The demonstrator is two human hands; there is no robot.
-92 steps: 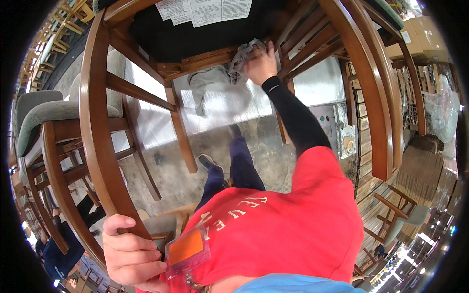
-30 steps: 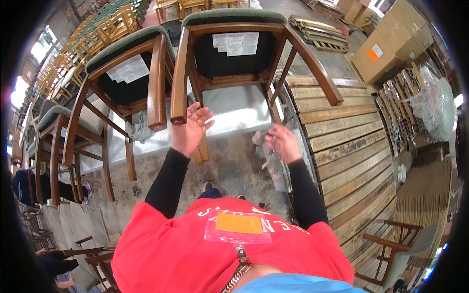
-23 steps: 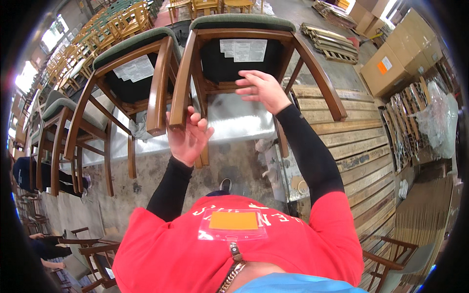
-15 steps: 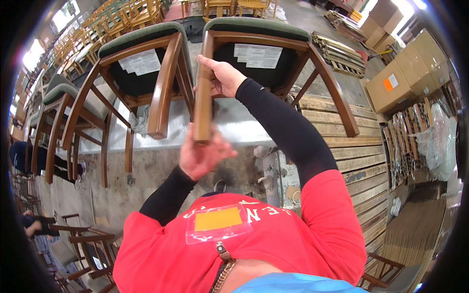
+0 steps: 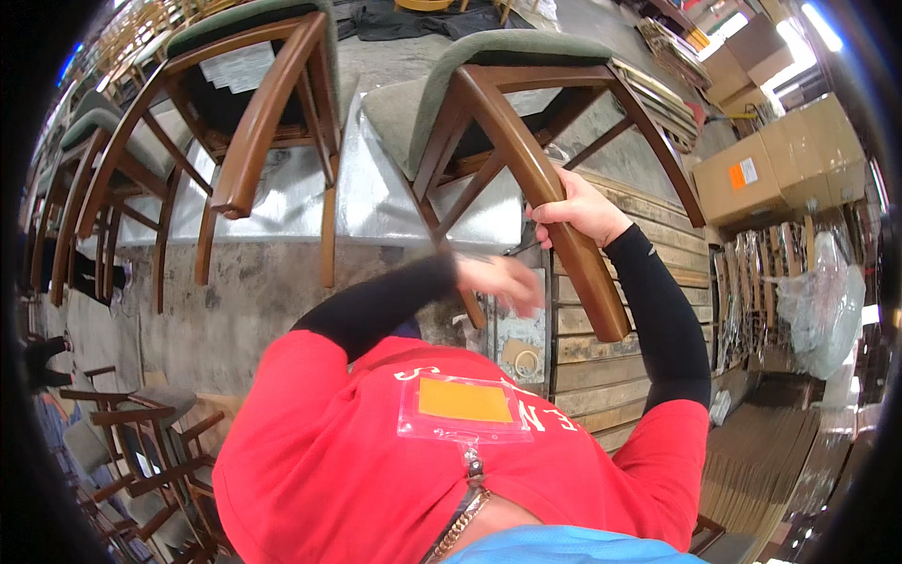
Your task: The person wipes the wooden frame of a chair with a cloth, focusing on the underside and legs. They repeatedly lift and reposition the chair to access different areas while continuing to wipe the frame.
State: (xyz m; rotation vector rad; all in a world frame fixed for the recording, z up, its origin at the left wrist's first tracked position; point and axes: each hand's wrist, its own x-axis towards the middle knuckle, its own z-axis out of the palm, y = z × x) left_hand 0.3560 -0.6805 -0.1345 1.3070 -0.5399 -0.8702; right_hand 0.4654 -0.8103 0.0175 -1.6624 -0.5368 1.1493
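Observation:
A wooden chair (image 5: 521, 146) with a grey-green padded seat stands tilted in front of me, its brown legs pointing my way. My right hand (image 5: 583, 211) is wrapped around its nearest leg, about midway down. By those fingers pokes out a thin dark bit that I cannot make out. My left hand (image 5: 503, 282) hovers just left of the same leg, apart from it; motion smears its fingers. To the left, a second chair (image 5: 272, 117) of the same kind is tilted likewise, and neither hand touches it.
A silvery wrapped platform (image 5: 376, 193) lies beneath the chairs. More chairs stand at far left (image 5: 94, 179) and lower left (image 5: 155, 442). Wooden slats (image 5: 648, 282) run along my right, beside a big cardboard box (image 5: 780, 155), plastic wrap (image 5: 827, 310) and stacked cardboard (image 5: 766, 470).
The held chair has turned and its near leg has swung right, with my right hand on it. My left hand has moved right, from beneath the leg's end. The view has shifted.

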